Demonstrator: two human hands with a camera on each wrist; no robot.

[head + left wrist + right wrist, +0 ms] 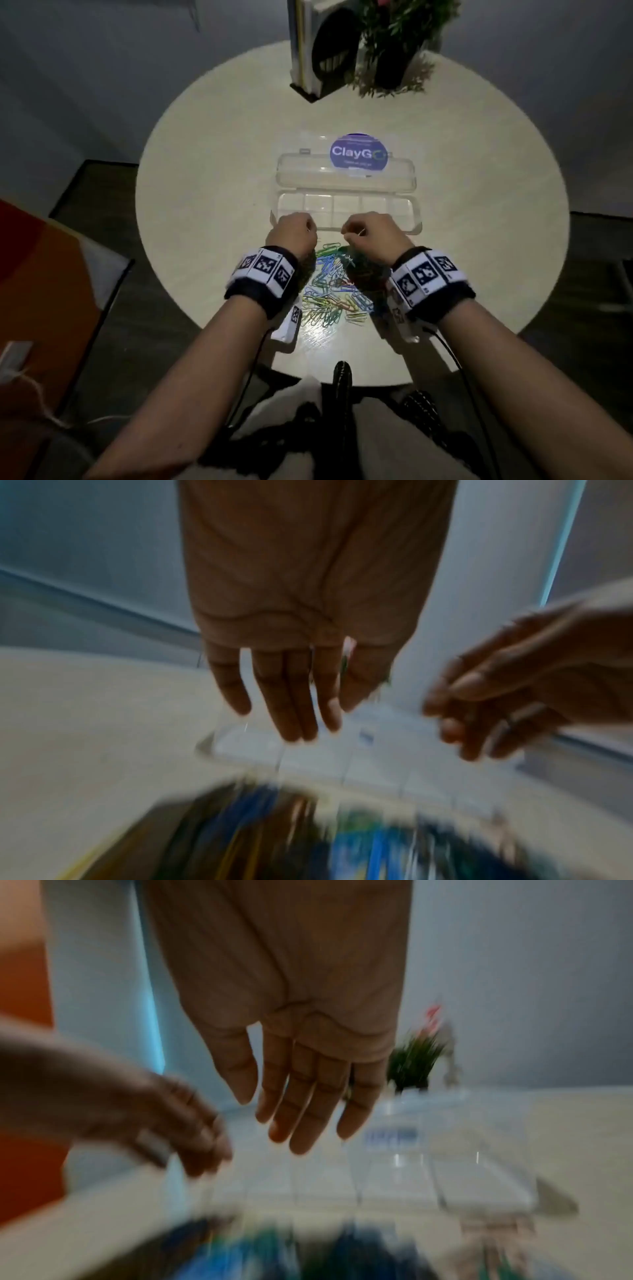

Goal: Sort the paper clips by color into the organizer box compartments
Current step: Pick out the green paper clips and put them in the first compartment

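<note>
From the head camera I see my left hand (pixel 292 230) and right hand (pixel 371 232) side by side above the far edge of the paper clip pile (pixel 334 291), both knuckles-up, so I cannot tell from here how their fingers lie; the right one seems to have something thin at its fingertips, too small to name. The clear organizer box (pixel 347 205) lies open just beyond the fingers on the round table (pixel 205 192), its compartments bare. At the left wrist, the fingers (pixel 291 696) hang straight and loose, holding nothing, over the box's near left end (pixel 240 739); clips blur below. At the right wrist, the fingers (pixel 301 1096) likewise hang straight and empty above the compartments (pixel 394 1180).
</note>
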